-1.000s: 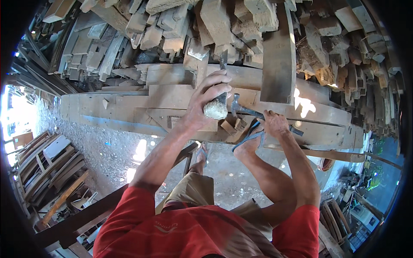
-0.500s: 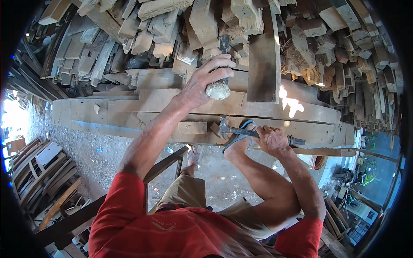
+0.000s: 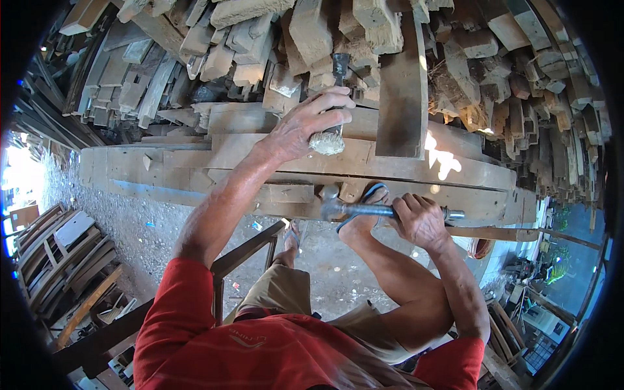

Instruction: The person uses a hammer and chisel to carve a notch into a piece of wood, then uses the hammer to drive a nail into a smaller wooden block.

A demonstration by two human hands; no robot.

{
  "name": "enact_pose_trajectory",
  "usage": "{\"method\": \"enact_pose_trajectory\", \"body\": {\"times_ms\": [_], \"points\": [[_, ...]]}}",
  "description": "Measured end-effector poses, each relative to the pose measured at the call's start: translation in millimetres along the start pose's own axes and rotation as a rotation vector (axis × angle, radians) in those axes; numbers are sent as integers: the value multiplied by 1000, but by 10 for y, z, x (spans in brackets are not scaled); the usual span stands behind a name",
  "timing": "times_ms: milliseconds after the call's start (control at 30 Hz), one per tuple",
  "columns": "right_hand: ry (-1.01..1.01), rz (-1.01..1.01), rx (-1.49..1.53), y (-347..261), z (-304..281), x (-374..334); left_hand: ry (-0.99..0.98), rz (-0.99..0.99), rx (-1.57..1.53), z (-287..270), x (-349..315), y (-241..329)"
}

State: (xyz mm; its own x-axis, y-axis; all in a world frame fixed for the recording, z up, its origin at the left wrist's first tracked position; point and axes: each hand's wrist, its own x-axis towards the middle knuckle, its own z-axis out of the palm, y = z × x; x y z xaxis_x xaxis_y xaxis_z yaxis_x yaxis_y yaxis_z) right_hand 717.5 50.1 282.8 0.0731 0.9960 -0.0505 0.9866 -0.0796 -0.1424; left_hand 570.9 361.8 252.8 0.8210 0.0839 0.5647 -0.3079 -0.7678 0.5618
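Observation:
My left hand (image 3: 305, 127) is wrapped round what looks like a chisel (image 3: 340, 64), its dark end away from me and its pale, frayed butt (image 3: 327, 143) nearer. It is over the long wooden beam (image 3: 247, 151). In my right hand (image 3: 421, 221) is a claw hammer (image 3: 367, 209), gripped by its handle and lying sideways with the head to the left. The hammer head is slightly blurred, above the beam's near edge. Beside it, my foot in a blue flip-flop (image 3: 376, 194) rests on the beam. A small wood block (image 3: 292, 193) lies left of the hammer head.
Stacked timber (image 3: 312, 32) fills the far side. A wide board (image 3: 400, 104) juts from it toward the beam. Curved wooden pieces (image 3: 65, 260) are piled at the left. A dark frame (image 3: 240, 255) stands near my other foot, on the littered ground (image 3: 156, 240).
The hammer has lifted, and its head has shifted a little left, now showing larger and blurred. My left hand and the chisel have barely moved.

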Motion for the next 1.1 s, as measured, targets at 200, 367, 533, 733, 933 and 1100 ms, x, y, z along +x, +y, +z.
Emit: {"method": "enact_pose_trajectory", "body": {"times_ms": [200, 367, 533, 733, 933, 1100], "points": [[163, -221, -181, -186, -724, 356, 9, -3, -52, -57, 11, -5], [153, -58, -298, -135, -928, 600, 69, -13, -105, -74, 31, -47], [231, -221, -264, -203, -961, 525, 44, -41, -123, -84, 23, -24], [148, 68, -248, -23, -837, 612, 28, -16, -98, -116, 72, -25], [246, -309, -158, -73, -865, 517, 34, 17, -98, -105, 30, -60], [104, 8, -312, -36, -862, 597, -78, 52, 36, -74, 37, -224]]}}
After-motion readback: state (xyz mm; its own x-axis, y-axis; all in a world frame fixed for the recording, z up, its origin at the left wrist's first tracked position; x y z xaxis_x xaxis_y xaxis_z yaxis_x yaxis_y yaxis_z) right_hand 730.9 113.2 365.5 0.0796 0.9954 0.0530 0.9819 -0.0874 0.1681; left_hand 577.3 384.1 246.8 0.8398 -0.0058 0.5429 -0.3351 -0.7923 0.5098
